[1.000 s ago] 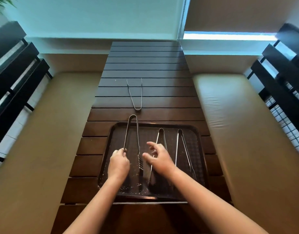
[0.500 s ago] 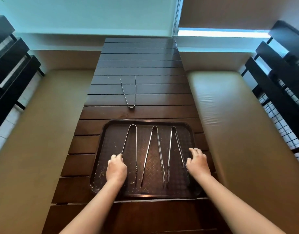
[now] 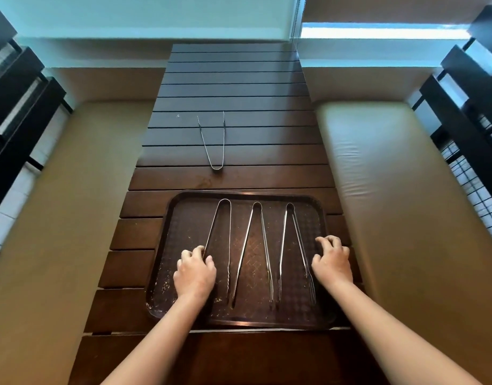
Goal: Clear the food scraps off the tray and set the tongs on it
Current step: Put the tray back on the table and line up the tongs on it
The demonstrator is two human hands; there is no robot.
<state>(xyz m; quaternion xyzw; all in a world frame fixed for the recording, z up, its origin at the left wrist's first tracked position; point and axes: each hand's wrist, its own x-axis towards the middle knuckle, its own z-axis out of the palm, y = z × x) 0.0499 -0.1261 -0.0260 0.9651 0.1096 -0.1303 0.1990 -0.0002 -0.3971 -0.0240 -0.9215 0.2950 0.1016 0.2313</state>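
A dark slatted wooden counter (image 3: 233, 87) runs away from you between two tan padded benches, with a bright window at its far end. On its near end sits the brown plastic tray (image 3: 320, 207), and three metal tongs lie on it side by side, hinge ends pointing away from you: the left tongs (image 3: 227, 245), the middle tongs (image 3: 263, 232) and the right tongs (image 3: 292, 232). A fourth pair of tongs (image 3: 215, 145) is still on the bare slats beyond the tray, well apart from it.

So you are partly through: three pairs placed, one left to fetch. The clearing looks unfinished too (pale crumbs (image 3: 164, 287) still speckle the tray's near-left corner and front edge).

Your left hand (image 3: 194, 270) rests on the tray with its fingers curled over the left tongs' outer arm; whether that grip actually pinches the arm, I cannot tell. Your right hand (image 3: 332, 259) curls over the tray's right rim.

Half a second ago the right hand's fingers lay straighter at that rim; now they hook it. The left hand has hardly moved.
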